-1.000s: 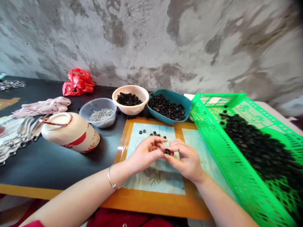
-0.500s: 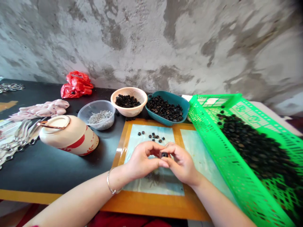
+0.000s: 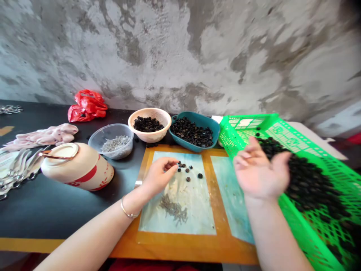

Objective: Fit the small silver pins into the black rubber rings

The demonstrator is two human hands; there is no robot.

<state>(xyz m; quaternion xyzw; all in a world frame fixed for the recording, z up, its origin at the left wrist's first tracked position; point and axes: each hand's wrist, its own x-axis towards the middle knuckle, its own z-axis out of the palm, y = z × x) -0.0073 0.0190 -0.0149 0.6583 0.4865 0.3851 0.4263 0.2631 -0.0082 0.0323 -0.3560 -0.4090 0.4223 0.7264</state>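
My left hand (image 3: 159, 174) rests on the pale mat (image 3: 194, 214), fingers curled in a pinch beside a few loose black rings (image 3: 188, 171); whether it holds one is hidden. My right hand (image 3: 261, 171) hovers palm up and open at the rim of the green crate (image 3: 310, 222), which holds a heap of black rings (image 3: 310, 180). Nothing shows in its palm. A small pile of grey pins (image 3: 173, 207) lies on the mat below my left hand.
Behind the mat stand a clear tub of grey pins (image 3: 113, 141), a beige bowl (image 3: 149, 126) and a teal bowl (image 3: 194, 131) of black rings. A cream jar (image 3: 76, 167) lies on its side at left, with pink cloth (image 3: 42, 135), a red bag (image 3: 86, 105) and metal pieces (image 3: 14, 169).
My hands, joined on one black ring before, have parted. The right hand swung right to the green crate and opened; the left went to the loose rings on the mat.
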